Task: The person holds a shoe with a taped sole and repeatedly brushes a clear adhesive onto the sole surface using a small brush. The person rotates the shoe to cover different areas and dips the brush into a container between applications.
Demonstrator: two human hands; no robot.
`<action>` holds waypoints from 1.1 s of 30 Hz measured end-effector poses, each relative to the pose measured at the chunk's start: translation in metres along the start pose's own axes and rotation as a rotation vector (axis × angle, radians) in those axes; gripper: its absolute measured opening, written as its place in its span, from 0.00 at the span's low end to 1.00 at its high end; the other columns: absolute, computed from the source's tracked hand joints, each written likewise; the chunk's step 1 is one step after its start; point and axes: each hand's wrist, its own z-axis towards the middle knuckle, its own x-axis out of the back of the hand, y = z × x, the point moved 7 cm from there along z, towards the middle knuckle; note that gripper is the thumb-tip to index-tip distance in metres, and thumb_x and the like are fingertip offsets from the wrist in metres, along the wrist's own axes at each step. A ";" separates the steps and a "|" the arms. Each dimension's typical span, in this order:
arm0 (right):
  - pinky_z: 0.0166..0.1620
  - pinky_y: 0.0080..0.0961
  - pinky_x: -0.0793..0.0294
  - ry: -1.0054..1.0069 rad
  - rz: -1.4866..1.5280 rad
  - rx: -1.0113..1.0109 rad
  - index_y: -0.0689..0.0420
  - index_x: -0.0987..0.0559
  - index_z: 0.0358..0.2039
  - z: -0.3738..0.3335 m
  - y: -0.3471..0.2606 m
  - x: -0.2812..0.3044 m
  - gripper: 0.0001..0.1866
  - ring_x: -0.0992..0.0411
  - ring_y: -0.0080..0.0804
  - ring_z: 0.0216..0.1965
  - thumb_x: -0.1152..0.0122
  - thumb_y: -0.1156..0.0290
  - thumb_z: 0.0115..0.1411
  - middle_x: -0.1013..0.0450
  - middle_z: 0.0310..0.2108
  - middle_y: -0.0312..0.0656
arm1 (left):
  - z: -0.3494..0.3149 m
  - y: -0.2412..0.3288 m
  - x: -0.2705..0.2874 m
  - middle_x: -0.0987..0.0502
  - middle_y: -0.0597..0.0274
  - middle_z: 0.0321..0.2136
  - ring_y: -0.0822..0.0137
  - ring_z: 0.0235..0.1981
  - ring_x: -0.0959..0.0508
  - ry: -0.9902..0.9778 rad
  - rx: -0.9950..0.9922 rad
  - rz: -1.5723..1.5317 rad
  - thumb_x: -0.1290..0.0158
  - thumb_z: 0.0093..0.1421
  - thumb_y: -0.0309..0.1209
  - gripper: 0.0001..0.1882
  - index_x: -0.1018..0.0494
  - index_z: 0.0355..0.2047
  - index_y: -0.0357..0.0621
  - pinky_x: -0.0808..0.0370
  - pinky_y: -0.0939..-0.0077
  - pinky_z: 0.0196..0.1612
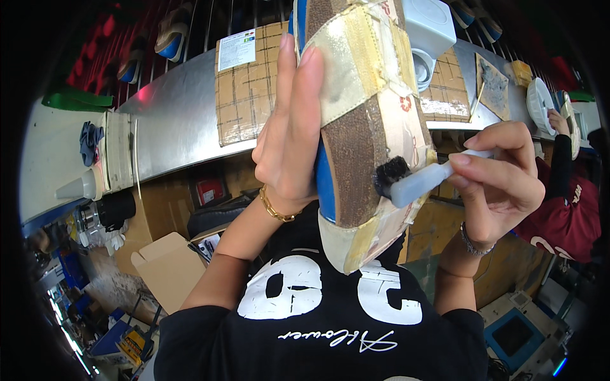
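Observation:
A shoe upper (352, 168) in brown textured fabric and pale gold, stretched over a blue last, is held up on its side before my chest. My left hand (286, 136) grips it from the left, two fingers extended along it and the thumb hidden behind. Between the thumb and fingers of my right hand (502, 181) is a brush (419, 183) with a whitish plastic handle. Its black bristles touch the lower edge of the brown side, beside the pale underside, where yellowish strips and patches show.
A metal bench (171, 120) runs behind, bearing taped cardboard (244, 114) and a white plastic container (432, 28). Right of these lies a stained board (492, 86). A co-worker's hand (559, 120) is near a white bowl (539, 105). More shoes (171, 41) hang over rails at the back.

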 end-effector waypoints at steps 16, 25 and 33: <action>0.40 0.16 0.39 0.094 -0.046 -0.044 0.66 0.16 0.38 0.028 0.022 -0.014 0.08 0.34 0.23 0.34 0.36 0.83 0.56 0.29 0.31 0.38 | 0.013 0.012 -0.004 0.25 0.31 0.52 0.44 0.50 0.19 0.266 -0.155 0.084 0.31 0.51 0.35 0.38 0.32 0.56 0.21 0.17 0.68 0.42; 0.32 0.18 0.36 0.083 0.116 -0.304 0.62 0.13 0.33 -0.008 -0.001 -0.018 0.09 0.32 0.22 0.28 0.30 0.80 0.49 0.29 0.26 0.36 | 0.025 0.004 0.005 0.25 0.33 0.52 0.41 0.52 0.22 0.237 -0.152 0.217 0.31 0.51 0.37 0.38 0.31 0.55 0.21 0.16 0.64 0.42; 0.31 0.17 0.35 0.178 -0.193 0.001 0.56 0.12 0.35 0.003 -0.019 -0.016 0.16 0.32 0.24 0.28 0.27 0.84 0.42 0.29 0.29 0.37 | 0.025 0.006 0.005 0.25 0.31 0.51 0.40 0.50 0.21 0.262 -0.201 0.235 0.31 0.50 0.37 0.38 0.29 0.54 0.20 0.16 0.65 0.39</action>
